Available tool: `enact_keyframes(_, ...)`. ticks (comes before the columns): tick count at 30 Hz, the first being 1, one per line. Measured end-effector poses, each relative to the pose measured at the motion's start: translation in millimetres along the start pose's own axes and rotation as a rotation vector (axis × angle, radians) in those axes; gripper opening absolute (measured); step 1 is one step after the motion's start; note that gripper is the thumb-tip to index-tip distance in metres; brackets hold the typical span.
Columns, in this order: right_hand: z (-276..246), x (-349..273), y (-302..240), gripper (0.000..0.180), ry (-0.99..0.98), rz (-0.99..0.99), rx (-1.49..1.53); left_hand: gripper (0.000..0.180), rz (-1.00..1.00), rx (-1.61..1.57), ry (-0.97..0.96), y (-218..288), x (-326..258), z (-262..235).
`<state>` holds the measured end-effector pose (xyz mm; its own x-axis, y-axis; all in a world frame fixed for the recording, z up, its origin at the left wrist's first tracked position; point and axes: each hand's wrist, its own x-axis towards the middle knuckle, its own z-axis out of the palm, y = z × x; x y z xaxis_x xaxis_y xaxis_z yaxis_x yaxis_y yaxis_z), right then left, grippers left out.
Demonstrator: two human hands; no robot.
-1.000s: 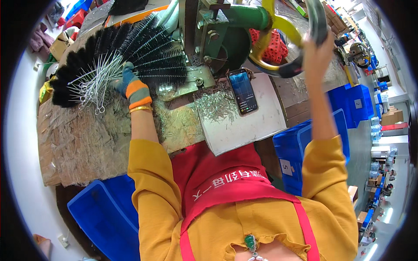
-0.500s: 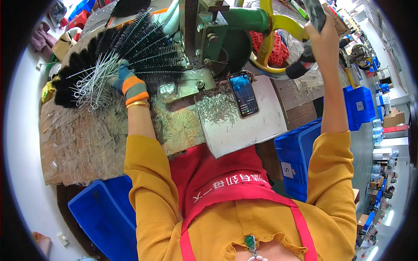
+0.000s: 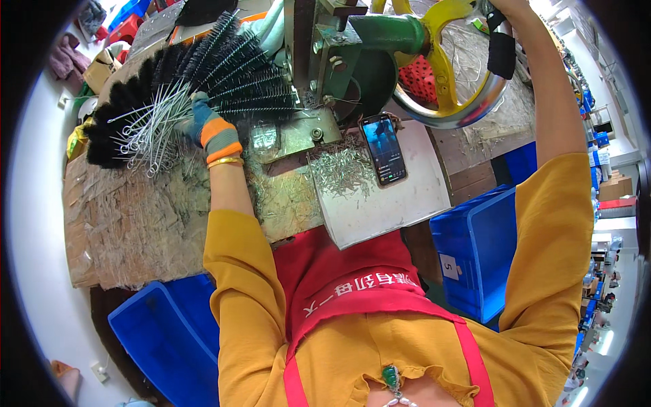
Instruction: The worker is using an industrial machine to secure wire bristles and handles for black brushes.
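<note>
Nearest to us, below the front edge of the workbench point(image 3: 122, 224), two blue crates point(image 3: 475, 251) stand on either side of our red apron. On the bench itself a pale board point(image 3: 400, 203) at the front edge carries a heap of short metal clippings point(image 3: 339, 169) and a phone point(image 3: 384, 149) lying face up. Farther in, our left hand point(image 3: 207, 125), in a blue and orange glove, is closed on the fan of black wire-stemmed brushes point(image 3: 169, 88) spread over the left rear part of the bench; their bristle ends point away toward the rear and toward the green machine point(image 3: 352, 54), while the looped wire handles point(image 3: 139, 139) trail to the left of the grip, toward the left edge. This hand is by far the nearer to the brushes. Farthest off, our right hand point(image 3: 505, 10) reaches up to the yellow handwheel point(image 3: 454, 74) at the machine's right; it is cut off by the frame's top edge, so we cannot tell whether it grips the rim. Which brush stem the left fingers pinch is hidden by the glove.
</note>
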<state>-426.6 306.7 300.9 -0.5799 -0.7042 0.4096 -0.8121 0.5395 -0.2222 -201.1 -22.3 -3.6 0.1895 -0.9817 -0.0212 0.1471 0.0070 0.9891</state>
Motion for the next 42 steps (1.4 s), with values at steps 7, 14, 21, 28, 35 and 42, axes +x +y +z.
enact_keyframes(7,-0.3,-38.0,-32.5,0.033,0.213,0.372,-0.248,0.081,0.009,-0.147,-0.045,11.4,-12.2,0.0)
enact_keyframes(14,110.7,-170.5,-61.4,0.054,0.867,0.298,0.469,0.071,0.001,-0.064,0.038,19.0,-15.7,1.8)
enact_keyframes(21,105.3,-180.0,-20.3,0.048,0.647,0.185,0.258,0.088,0.031,-0.115,-0.025,16.9,-9.5,9.6)
enact_keyframes(28,138.1,-179.8,-33.1,0.055,0.903,0.305,0.127,0.066,0.088,-0.151,0.047,12.6,-7.1,11.3)
enact_keyframes(35,116.5,-188.9,-18.5,0.054,0.666,0.179,0.239,0.079,0.151,-0.085,0.032,11.1,3.0,12.0)
enact_keyframes(42,37.1,-116.8,-35.4,0.048,0.463,0.214,-0.133,0.084,0.069,0.192,0.066,12.5,-2.7,19.4)
